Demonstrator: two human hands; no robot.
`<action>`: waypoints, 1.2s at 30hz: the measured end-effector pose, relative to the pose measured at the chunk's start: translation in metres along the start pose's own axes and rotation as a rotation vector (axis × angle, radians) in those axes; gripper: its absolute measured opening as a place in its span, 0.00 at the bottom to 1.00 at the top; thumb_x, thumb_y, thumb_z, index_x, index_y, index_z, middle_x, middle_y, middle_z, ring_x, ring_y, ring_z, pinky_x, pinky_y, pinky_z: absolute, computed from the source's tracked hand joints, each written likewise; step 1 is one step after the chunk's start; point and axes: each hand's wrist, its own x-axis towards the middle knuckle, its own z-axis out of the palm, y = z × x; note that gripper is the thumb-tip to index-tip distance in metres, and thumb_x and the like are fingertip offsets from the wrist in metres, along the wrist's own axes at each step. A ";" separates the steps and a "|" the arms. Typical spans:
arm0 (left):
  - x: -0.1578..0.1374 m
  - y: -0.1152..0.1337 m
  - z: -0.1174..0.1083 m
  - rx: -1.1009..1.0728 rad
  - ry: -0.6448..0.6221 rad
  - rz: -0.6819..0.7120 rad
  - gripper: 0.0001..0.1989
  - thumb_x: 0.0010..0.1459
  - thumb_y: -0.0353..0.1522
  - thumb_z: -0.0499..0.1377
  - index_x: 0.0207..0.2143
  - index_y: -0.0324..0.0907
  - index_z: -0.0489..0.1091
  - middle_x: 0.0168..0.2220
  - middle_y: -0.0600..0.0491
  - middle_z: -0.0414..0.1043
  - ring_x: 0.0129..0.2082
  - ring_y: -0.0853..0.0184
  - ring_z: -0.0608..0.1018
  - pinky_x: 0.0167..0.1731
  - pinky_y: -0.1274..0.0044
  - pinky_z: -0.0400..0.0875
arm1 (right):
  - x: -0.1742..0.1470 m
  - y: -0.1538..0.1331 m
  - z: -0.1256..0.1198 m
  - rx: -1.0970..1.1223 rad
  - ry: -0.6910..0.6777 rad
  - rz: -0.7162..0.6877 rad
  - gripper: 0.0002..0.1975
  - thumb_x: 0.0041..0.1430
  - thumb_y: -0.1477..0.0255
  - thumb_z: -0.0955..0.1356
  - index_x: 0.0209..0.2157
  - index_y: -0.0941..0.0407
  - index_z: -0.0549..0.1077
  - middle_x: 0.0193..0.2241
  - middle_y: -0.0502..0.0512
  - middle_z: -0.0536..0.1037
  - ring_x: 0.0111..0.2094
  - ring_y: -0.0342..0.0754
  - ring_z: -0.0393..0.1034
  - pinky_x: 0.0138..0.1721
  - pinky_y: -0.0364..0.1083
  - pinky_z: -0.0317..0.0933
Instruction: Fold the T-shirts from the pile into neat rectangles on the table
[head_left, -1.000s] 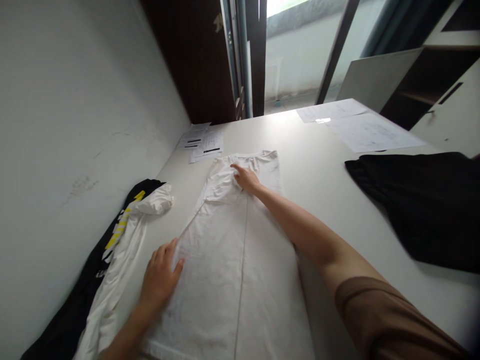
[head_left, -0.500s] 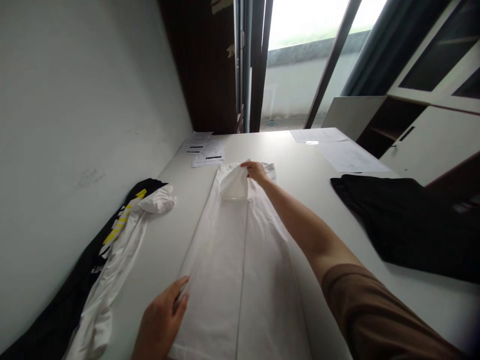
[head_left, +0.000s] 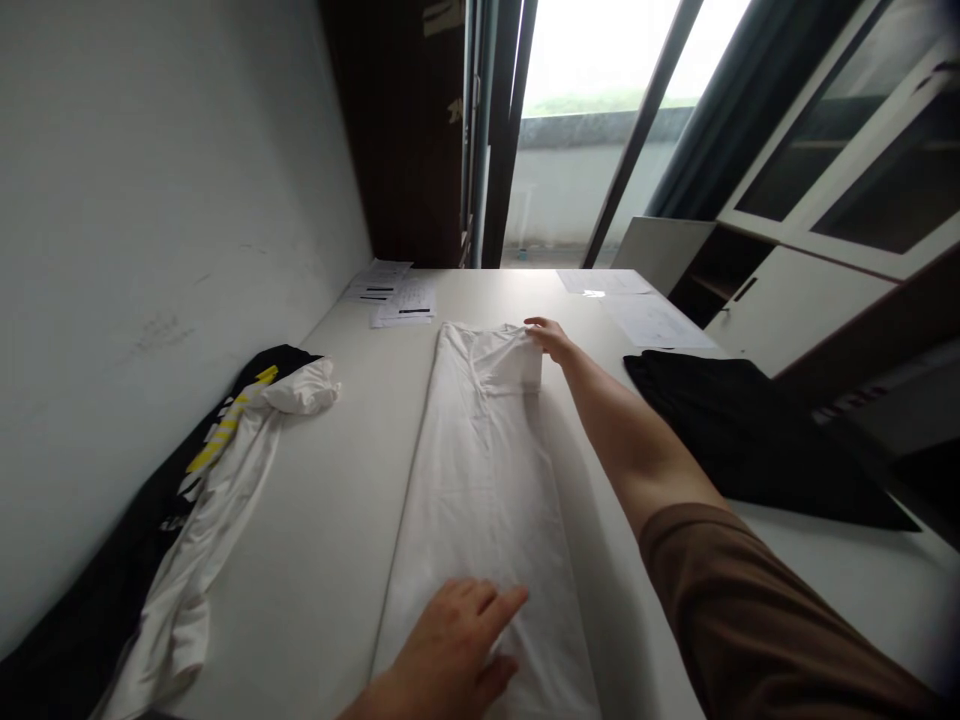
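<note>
A white T-shirt [head_left: 487, 480], folded into a long narrow strip, lies lengthwise before me on the white table. Its sleeve [head_left: 510, 362] is folded over at the far end, with the edge towards the right. My right hand [head_left: 549, 338] reaches to the far right corner and has its fingers closed on the sleeve cloth there; the thumb is hard to see. Nearer to me, my left hand [head_left: 457, 640] rests over the lower part of the shirt, palm down, fingers loosely apart and holding nothing.
Along the wall on the left lie a black garment with yellow and white print [head_left: 225, 430] and a crumpled white garment [head_left: 247, 450]. Folded black cloth [head_left: 720, 420] lies at right. Papers [head_left: 405, 300] are at the far left, more sheets [head_left: 652, 315] at the far right.
My right hand has carried the sleeve over to the right, where it now lies flatter. My left hand has moved from the shirt's left edge to the right, over its middle.
</note>
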 end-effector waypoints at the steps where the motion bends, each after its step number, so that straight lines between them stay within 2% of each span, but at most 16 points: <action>1: -0.001 0.000 -0.002 0.013 -0.029 0.013 0.33 0.60 0.32 0.64 0.66 0.50 0.60 0.54 0.47 0.73 0.53 0.56 0.74 0.58 0.65 0.68 | -0.004 0.008 0.001 -0.016 -0.001 0.024 0.27 0.54 0.68 0.72 0.56 0.55 0.74 0.43 0.59 0.79 0.34 0.47 0.73 0.36 0.46 0.69; 4: -0.008 -0.001 -0.011 0.026 -0.106 0.059 0.30 0.61 0.33 0.63 0.65 0.50 0.62 0.52 0.48 0.74 0.53 0.57 0.75 0.58 0.67 0.67 | -0.012 0.030 0.006 -0.117 0.103 0.078 0.33 0.57 0.64 0.72 0.63 0.53 0.66 0.53 0.62 0.76 0.45 0.53 0.74 0.43 0.48 0.69; 7: -0.011 -0.002 -0.025 0.026 -0.219 0.137 0.26 0.61 0.36 0.64 0.62 0.52 0.66 0.47 0.51 0.76 0.48 0.59 0.77 0.54 0.70 0.69 | -0.014 0.044 0.011 -0.253 0.238 0.138 0.36 0.60 0.60 0.71 0.66 0.58 0.62 0.58 0.67 0.73 0.55 0.57 0.70 0.54 0.49 0.65; 9: -0.006 -0.006 -0.036 -0.019 -0.240 0.170 0.24 0.62 0.37 0.63 0.60 0.54 0.67 0.44 0.53 0.77 0.45 0.61 0.78 0.50 0.72 0.69 | -0.015 0.048 0.015 -0.319 0.273 0.181 0.38 0.60 0.59 0.71 0.67 0.60 0.60 0.58 0.69 0.72 0.57 0.58 0.69 0.55 0.49 0.63; 11: 0.009 -0.014 -0.047 -0.078 -0.196 0.173 0.19 0.65 0.36 0.61 0.58 0.53 0.70 0.41 0.54 0.77 0.42 0.64 0.78 0.48 0.74 0.70 | -0.018 0.048 0.020 -0.387 0.277 0.184 0.38 0.60 0.62 0.71 0.67 0.60 0.60 0.57 0.70 0.74 0.56 0.58 0.71 0.54 0.49 0.64; 14: 0.046 -0.035 -0.059 -0.099 -0.029 0.146 0.12 0.66 0.32 0.58 0.51 0.47 0.75 0.41 0.52 0.76 0.44 0.64 0.77 0.47 0.74 0.69 | -0.023 0.043 0.026 -0.482 0.203 0.071 0.32 0.60 0.70 0.70 0.65 0.55 0.65 0.54 0.64 0.77 0.53 0.55 0.72 0.53 0.47 0.64; 17: 0.087 -0.059 -0.067 -0.048 0.178 0.126 0.10 0.65 0.30 0.58 0.46 0.45 0.76 0.43 0.50 0.75 0.48 0.61 0.75 0.52 0.71 0.68 | -0.021 0.036 0.025 -0.488 0.100 -0.042 0.19 0.62 0.74 0.67 0.54 0.50 0.78 0.49 0.57 0.81 0.49 0.51 0.74 0.52 0.45 0.64; 20: 0.122 -0.074 -0.070 -0.004 0.308 0.103 0.09 0.64 0.29 0.58 0.44 0.45 0.77 0.45 0.50 0.74 0.50 0.60 0.74 0.55 0.68 0.67 | -0.018 0.033 0.017 -0.406 0.144 -0.072 0.17 0.63 0.75 0.65 0.47 0.50 0.81 0.45 0.55 0.82 0.46 0.49 0.75 0.48 0.44 0.64; 23: 0.155 -0.079 -0.071 0.064 0.323 0.138 0.09 0.63 0.30 0.58 0.43 0.45 0.77 0.46 0.49 0.74 0.50 0.59 0.73 0.57 0.67 0.66 | -0.022 0.035 0.012 -0.227 0.142 0.035 0.16 0.59 0.76 0.67 0.47 0.53 0.80 0.36 0.56 0.80 0.34 0.47 0.73 0.38 0.43 0.66; 25: 0.182 -0.078 -0.071 0.132 0.319 0.159 0.09 0.63 0.30 0.59 0.45 0.45 0.76 0.48 0.49 0.73 0.52 0.59 0.73 0.59 0.67 0.65 | -0.029 0.037 0.014 -0.081 0.079 0.131 0.18 0.56 0.77 0.69 0.49 0.56 0.78 0.26 0.52 0.75 0.24 0.43 0.67 0.29 0.41 0.63; 27: 0.214 -0.075 -0.070 0.193 0.340 0.129 0.12 0.62 0.31 0.60 0.49 0.45 0.75 0.53 0.48 0.71 0.55 0.58 0.71 0.60 0.67 0.64 | -0.036 0.037 0.017 0.013 0.027 0.171 0.21 0.54 0.79 0.70 0.51 0.57 0.76 0.19 0.46 0.67 0.18 0.39 0.57 0.22 0.39 0.58; 31: 0.279 -0.067 -0.068 0.264 0.436 -0.017 0.24 0.61 0.34 0.62 0.60 0.43 0.67 0.59 0.44 0.66 0.58 0.55 0.68 0.59 0.66 0.62 | -0.045 0.033 0.019 0.084 -0.013 0.167 0.22 0.54 0.78 0.69 0.52 0.58 0.74 0.16 0.41 0.61 0.14 0.37 0.50 0.18 0.37 0.50; 34: 0.316 -0.061 -0.066 0.290 0.499 -0.150 0.28 0.60 0.37 0.62 0.62 0.42 0.63 0.58 0.41 0.66 0.59 0.52 0.67 0.58 0.63 0.61 | -0.046 0.030 0.019 0.124 -0.016 0.172 0.20 0.54 0.77 0.70 0.50 0.60 0.74 0.15 0.41 0.62 0.14 0.37 0.51 0.18 0.37 0.52; 36: 0.331 -0.059 -0.065 0.295 0.524 -0.231 0.26 0.61 0.39 0.62 0.59 0.41 0.65 0.56 0.40 0.68 0.58 0.50 0.68 0.57 0.61 0.60 | -0.046 0.029 0.019 0.135 -0.004 0.173 0.18 0.55 0.76 0.71 0.48 0.61 0.75 0.16 0.42 0.63 0.15 0.38 0.54 0.19 0.38 0.56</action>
